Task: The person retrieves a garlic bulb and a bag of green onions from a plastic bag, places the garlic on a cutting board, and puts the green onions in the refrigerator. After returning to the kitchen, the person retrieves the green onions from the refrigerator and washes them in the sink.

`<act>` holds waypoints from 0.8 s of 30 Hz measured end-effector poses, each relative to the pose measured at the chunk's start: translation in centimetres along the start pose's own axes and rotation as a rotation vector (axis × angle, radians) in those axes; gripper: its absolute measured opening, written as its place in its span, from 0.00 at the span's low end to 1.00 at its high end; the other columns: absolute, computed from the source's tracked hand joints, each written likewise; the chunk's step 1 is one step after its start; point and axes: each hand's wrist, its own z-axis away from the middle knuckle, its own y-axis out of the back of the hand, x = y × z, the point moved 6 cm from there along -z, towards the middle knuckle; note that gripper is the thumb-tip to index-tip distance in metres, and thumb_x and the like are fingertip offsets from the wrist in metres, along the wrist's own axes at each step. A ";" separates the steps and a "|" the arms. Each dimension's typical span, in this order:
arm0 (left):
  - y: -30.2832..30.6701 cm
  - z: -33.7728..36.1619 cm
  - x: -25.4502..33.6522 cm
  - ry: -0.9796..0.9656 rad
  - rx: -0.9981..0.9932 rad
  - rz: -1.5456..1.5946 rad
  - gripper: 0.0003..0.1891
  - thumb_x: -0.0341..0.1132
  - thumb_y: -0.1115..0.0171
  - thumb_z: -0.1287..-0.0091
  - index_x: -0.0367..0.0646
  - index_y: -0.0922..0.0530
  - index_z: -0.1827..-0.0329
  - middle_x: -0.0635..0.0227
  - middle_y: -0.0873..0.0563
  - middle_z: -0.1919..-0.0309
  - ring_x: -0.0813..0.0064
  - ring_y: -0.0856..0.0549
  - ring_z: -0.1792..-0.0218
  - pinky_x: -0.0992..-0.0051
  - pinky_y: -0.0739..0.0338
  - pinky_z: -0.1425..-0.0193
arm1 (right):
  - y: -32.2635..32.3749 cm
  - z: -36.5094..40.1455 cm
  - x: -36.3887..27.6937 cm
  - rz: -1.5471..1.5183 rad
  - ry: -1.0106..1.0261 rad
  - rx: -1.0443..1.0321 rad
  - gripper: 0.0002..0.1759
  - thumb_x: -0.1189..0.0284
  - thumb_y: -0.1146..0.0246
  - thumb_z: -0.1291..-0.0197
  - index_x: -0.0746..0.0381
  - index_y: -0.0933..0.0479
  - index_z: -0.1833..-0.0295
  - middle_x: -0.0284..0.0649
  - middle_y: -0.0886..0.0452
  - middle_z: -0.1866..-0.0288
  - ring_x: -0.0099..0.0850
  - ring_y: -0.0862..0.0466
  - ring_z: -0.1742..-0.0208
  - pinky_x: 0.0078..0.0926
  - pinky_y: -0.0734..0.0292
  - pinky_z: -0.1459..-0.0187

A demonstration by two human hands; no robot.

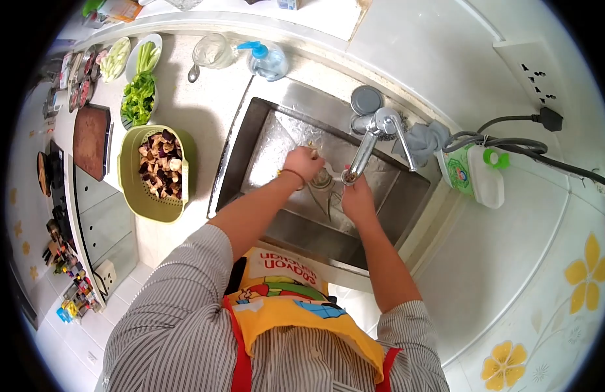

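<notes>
My left hand [305, 163] is low inside the stainless steel sink [266, 140], fingers curled in beside the round drain [322, 178]. What it holds, if anything, is hidden. Small yellowish scraps [310, 143] lie on the wet sink floor close to it. Under the spout of the chrome faucet [364, 157] is my right hand [358, 199], with its fingers closed. A small round metal piece [349, 177] with brownish bits shows at those fingertips, right at the spout's end.
Left of the sink, a green colander [123, 171] holds cut eggplant pieces [162, 163]. Behind stand leafy greens [138, 98], a glass jar [213, 51], a spoon [194, 72] and a blue pump bottle [268, 63]. A white jug [473, 175] and a black cable [544, 159] are at right.
</notes>
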 end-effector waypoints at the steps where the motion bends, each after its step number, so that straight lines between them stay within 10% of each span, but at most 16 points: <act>1: -0.4 -0.4 -1.3 0.037 -0.061 0.015 0.20 0.51 0.37 0.34 0.40 0.13 0.66 0.52 0.10 0.65 0.53 0.11 0.61 0.60 0.17 0.54 | -0.1 -0.1 1.0 0.006 0.005 0.000 0.23 0.69 0.38 0.33 0.61 0.29 0.34 0.59 0.16 0.49 0.58 0.17 0.44 0.41 0.23 0.44; 4: -3.8 0.1 -2.2 0.045 -0.306 0.209 0.21 0.52 0.38 0.31 0.39 0.14 0.62 0.59 0.09 0.63 0.62 0.13 0.64 0.63 0.18 0.58 | 0.0 0.5 5.8 -0.058 -0.018 0.121 0.26 0.70 0.36 0.35 0.63 0.30 0.33 0.53 0.14 0.53 0.49 0.13 0.50 0.37 0.21 0.48; 5: -4.5 1.8 -1.4 0.311 -0.468 0.619 0.20 0.50 0.40 0.27 0.40 0.15 0.55 0.65 0.10 0.59 0.71 0.17 0.65 0.68 0.20 0.58 | 0.1 0.4 6.6 -0.147 -0.041 0.109 0.25 0.70 0.34 0.36 0.64 0.28 0.35 0.49 0.14 0.55 0.42 0.13 0.54 0.34 0.21 0.50; 12: -6.6 5.6 3.0 0.401 -0.573 1.475 0.12 0.44 0.42 0.24 0.46 0.18 0.51 0.71 0.14 0.59 0.76 0.21 0.61 0.73 0.27 0.52 | -0.6 1.3 5.7 -0.593 -0.204 0.168 0.14 0.70 0.28 0.37 0.68 0.18 0.51 0.35 0.15 0.63 0.22 0.17 0.61 0.25 0.22 0.56; 22: -5.5 5.8 1.9 0.560 -0.393 1.088 0.17 0.50 0.41 0.22 0.46 0.16 0.49 0.78 0.14 0.57 0.79 0.20 0.58 0.74 0.28 0.47 | -1.3 1.0 2.4 -0.288 0.030 0.072 0.11 0.68 0.33 0.32 0.64 0.18 0.52 0.34 0.17 0.67 0.21 0.21 0.66 0.26 0.24 0.61; 24: -3.6 4.4 2.3 0.055 -0.420 0.850 0.18 0.47 0.34 0.27 0.41 0.16 0.50 0.78 0.13 0.58 0.79 0.17 0.61 0.72 0.23 0.54 | -1.2 1.1 2.8 -0.237 0.023 0.065 0.12 0.65 0.36 0.29 0.64 0.19 0.51 0.39 0.16 0.67 0.26 0.18 0.65 0.29 0.23 0.59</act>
